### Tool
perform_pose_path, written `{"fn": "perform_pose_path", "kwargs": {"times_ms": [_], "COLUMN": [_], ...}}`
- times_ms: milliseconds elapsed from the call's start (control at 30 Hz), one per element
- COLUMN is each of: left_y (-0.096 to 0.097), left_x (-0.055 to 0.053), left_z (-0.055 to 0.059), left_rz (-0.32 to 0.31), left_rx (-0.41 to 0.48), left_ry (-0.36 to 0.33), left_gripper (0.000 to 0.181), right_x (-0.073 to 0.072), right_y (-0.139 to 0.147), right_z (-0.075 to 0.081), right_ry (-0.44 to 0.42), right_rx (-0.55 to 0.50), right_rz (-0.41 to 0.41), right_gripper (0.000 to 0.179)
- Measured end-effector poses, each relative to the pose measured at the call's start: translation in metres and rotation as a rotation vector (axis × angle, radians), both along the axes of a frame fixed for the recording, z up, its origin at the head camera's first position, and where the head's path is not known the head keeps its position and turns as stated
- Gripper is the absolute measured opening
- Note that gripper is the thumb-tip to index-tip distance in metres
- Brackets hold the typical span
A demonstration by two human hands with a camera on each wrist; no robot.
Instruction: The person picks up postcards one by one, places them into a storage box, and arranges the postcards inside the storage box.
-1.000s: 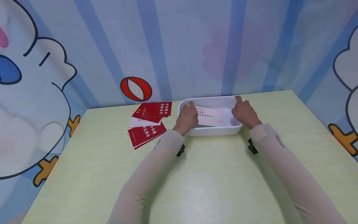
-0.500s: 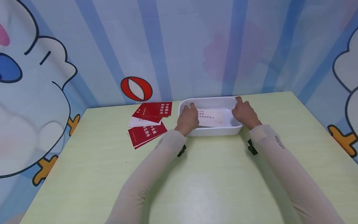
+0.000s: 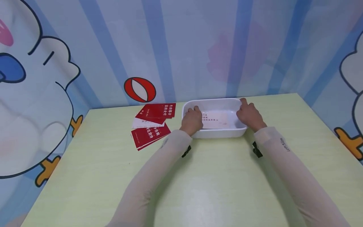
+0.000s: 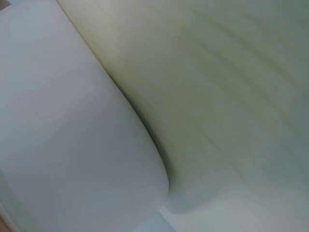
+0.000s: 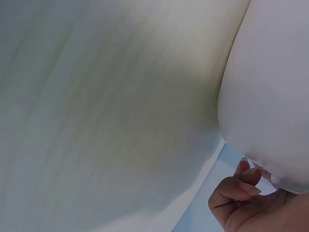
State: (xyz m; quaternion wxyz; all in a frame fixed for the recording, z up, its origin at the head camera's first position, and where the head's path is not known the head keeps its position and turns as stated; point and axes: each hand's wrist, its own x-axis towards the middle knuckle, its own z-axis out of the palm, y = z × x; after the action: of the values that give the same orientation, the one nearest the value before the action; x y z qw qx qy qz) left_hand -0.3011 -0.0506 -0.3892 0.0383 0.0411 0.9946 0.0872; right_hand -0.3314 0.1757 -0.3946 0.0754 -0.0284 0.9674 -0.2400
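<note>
A white plastic tray (image 3: 216, 134) stands at the back of the table. In it lies a pale pink card (image 3: 216, 121) with printed text, its left end covered by my left hand (image 3: 192, 120). That hand reaches over the tray's front left, fingers curled down at the card; the fingertips are hidden. My right hand (image 3: 250, 115) grips the tray's right rim. In the right wrist view the fingers (image 5: 241, 191) curl under the rim beside the tray's white wall (image 5: 270, 87). The left wrist view shows mostly the tray's outer wall (image 4: 82, 125).
Left of the tray lies a loose fan of cards: red ones (image 3: 156, 111) behind, a white one (image 3: 141, 123) in the middle, more red ones (image 3: 147, 137) in front. A blue printed backdrop (image 3: 193, 56) rises directly behind the pale green table (image 3: 210, 183).
The pale card has sunk from a slightly raised position to lie lower in the tray, the left hand going down a little with it. The right hand stays at the rim.
</note>
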Motion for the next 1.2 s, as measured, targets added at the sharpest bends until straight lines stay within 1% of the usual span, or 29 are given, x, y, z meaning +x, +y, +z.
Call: {"fn": "perform_pose_path", "kwargs": {"times_ms": [133,400,600,767,967,1133,1200], "left_y": [0.0004,0.0007,0.0017,0.0020,0.0022,0.0016,0.0013], "left_x": [-0.0005,-0.0004,0.0006,0.0018,0.0006,0.0013,0.0016], "left_z": [-0.0005,-0.0001,0.0014,0.0011,0.0004,-0.0006,-0.0001], "left_rz": [0.001,0.051,0.045,0.046,0.054,0.050,0.041], "left_rx": [0.003,0.006,-0.002,-0.010,0.029,0.064,0.074], "left_ry": [-0.009,-0.003,0.007,-0.009,0.006,0.018,0.021], "left_gripper": [0.056,0.058,0.058,0.057,0.057,0.059,0.059], "right_x": [-0.0004,0.0004,0.0018,0.0034,0.0041,0.0027,0.0020], "right_y": [-0.0003,-0.0027,-0.0017,-0.0016,-0.0014,-0.0007,-0.0003], "right_z": [-0.0008,0.0017,0.0031,0.0042,0.0063,0.0051,0.0043], "right_ry": [-0.003,0.001,0.017,0.011,0.022,0.006,-0.001], "right_rx": [-0.004,0.007,0.009,-0.001,0.001,0.013,0.022], "right_rz": [-0.005,-0.008,0.003,0.014,0.027,0.037,0.030], "right_gripper": [0.061,0.061,0.061,0.061,0.061,0.063,0.063]}}
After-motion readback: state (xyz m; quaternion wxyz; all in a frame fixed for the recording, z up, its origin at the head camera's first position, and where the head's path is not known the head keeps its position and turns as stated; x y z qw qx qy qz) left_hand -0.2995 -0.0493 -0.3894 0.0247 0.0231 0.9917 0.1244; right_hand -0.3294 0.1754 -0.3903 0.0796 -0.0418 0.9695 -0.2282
